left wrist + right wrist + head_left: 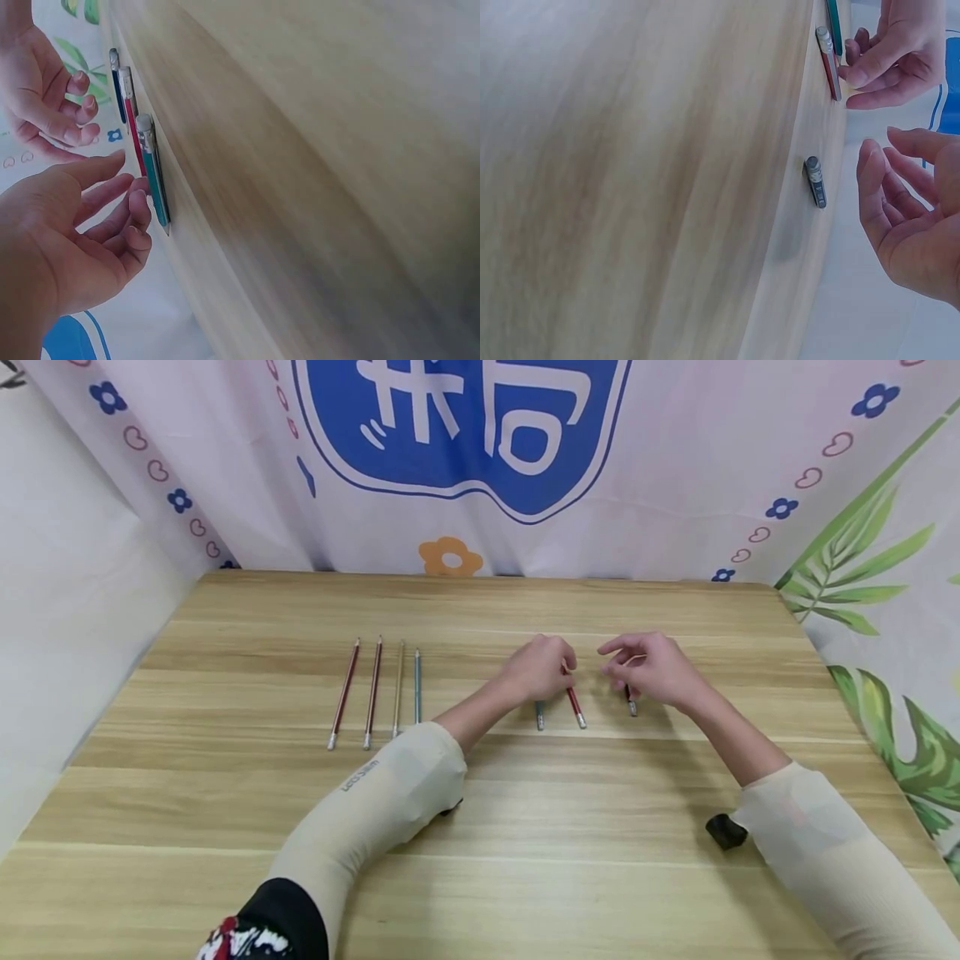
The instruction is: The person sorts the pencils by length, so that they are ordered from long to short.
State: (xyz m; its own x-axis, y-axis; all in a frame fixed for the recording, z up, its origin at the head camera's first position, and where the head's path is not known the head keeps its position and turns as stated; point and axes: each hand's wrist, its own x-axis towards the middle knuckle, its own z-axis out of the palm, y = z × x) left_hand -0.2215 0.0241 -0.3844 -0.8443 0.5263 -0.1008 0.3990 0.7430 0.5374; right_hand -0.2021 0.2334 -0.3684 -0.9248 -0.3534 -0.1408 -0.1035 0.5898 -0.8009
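My left hand (542,667) is over the far part of a red pencil (575,707), its loosely bent fingers right beside the shaft. A gap shows between thumb and fingers in the left wrist view. Next to that pencil lies a green-blue pencil (154,176), partly covered by the hand in the head view. Above a short dark pencil (816,182) hovers my right hand (648,667), fingers loosely bent and nothing between them. That pencil lies on the wooden table (600,827), its far part hidden by the hand in the head view.
Left of my hands, two dark red pencils (344,693), a tan pencil (399,689) and a blue pencil (417,681) lie in a row, erasers toward me. My left sleeve (375,802) overlaps the row's near end. A printed curtain (675,485) hangs behind the table.
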